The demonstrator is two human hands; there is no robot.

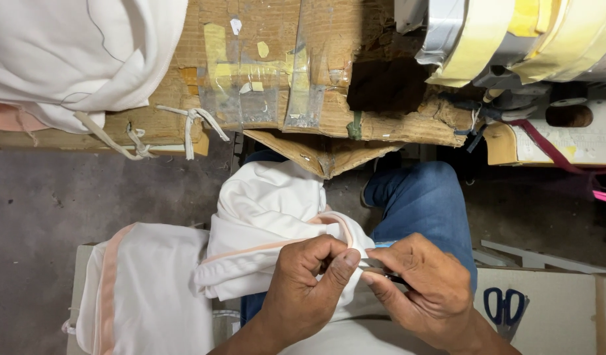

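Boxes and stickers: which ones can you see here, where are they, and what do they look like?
Cardboard box: top middle, brown, torn and sagging, patched with clear and yellow tape.
Cardboard box: bottom right beside the right hand, flat pale brown top, blue-handled scissors lying on it.
Ruler-like printed strip: right edge, long, white with fine marks.
Pink tag: far right, small; too blurred to tell more.
No screens or signs.

The right hand (421, 289) covers most of a thin dark tool (389, 277), so its kind is not possible to tell. The left hand (309, 283) hides the edge of the white garment (270, 217) it pinches. The blue scissors (505, 306) show handles only; the bottom edge cuts both forearms
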